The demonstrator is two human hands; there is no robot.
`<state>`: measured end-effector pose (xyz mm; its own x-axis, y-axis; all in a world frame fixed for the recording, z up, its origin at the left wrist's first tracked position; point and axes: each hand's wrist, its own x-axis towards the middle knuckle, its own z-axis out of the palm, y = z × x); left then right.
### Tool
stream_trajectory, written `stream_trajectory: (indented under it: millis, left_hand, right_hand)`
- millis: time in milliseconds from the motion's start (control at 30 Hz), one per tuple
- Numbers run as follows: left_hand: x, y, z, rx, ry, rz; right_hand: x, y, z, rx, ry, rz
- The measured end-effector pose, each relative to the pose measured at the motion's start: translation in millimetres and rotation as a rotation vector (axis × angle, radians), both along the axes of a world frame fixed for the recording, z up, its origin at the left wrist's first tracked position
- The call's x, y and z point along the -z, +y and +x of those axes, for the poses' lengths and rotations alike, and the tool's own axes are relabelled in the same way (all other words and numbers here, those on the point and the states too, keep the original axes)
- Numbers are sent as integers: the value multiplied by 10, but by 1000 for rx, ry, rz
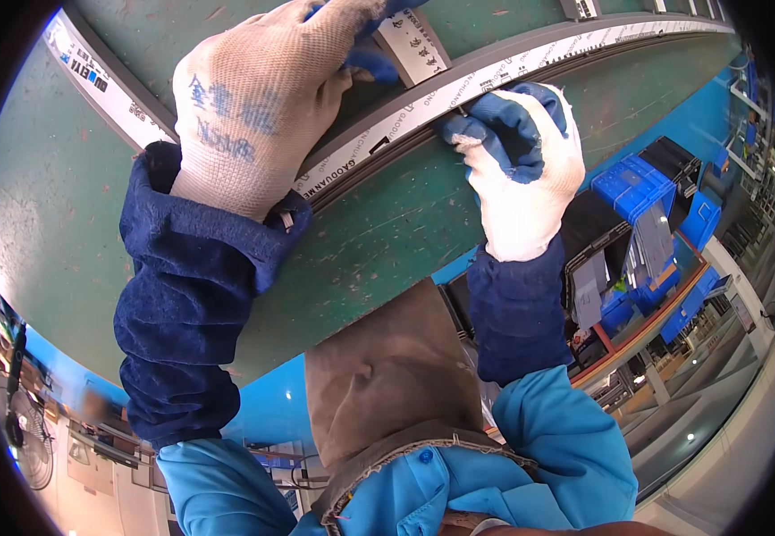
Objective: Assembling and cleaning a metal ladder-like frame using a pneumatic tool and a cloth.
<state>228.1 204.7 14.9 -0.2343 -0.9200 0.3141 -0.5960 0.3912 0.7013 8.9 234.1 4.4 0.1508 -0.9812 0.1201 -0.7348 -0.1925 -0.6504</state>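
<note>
A long grey metal frame profile (pixel 405 121) with white printed protective film lies across the green worktable (pixel 379 237). Thin dark grooves or strips run along its near edge. My left hand (pixel 258 103), in a white knit glove with blue-coated fingers, is over the frame beside a short crossbar (pixel 412 49). Its fingers are curled, and whatever they hold is hidden. At the profile's near edge is my right hand (pixel 530 161), gloved alike, with thumb and forefinger pinched against the grooves. Something tiny and dark shows at those fingertips, too small to name.
Another film-covered grey bar (pixel 106 80) joins the frame at the left. To the right, beyond the table, blue plastic crates (pixel 633 188) and black bins stand on a rack. A fan (pixel 30 438) is at the lower left.
</note>
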Motion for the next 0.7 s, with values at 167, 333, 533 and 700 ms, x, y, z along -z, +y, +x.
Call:
stream_trajectory:
  millis: [167, 333, 533, 700]
  left_hand:
    - [96, -11, -47, -41, -19, -67]
    - [252, -5, -7, -56, 7, -19]
    - [110, 19, 13, -22, -75, -16]
    - [255, 94, 127, -95, -262, 116]
  right_hand:
    - [130, 22, -3, -49, 276, -310]
    - [141, -18, -28, -96, 173, -290]
    - [199, 9, -43, -93, 140, -347]
    - [165, -17, -18, -64, 145, -281]
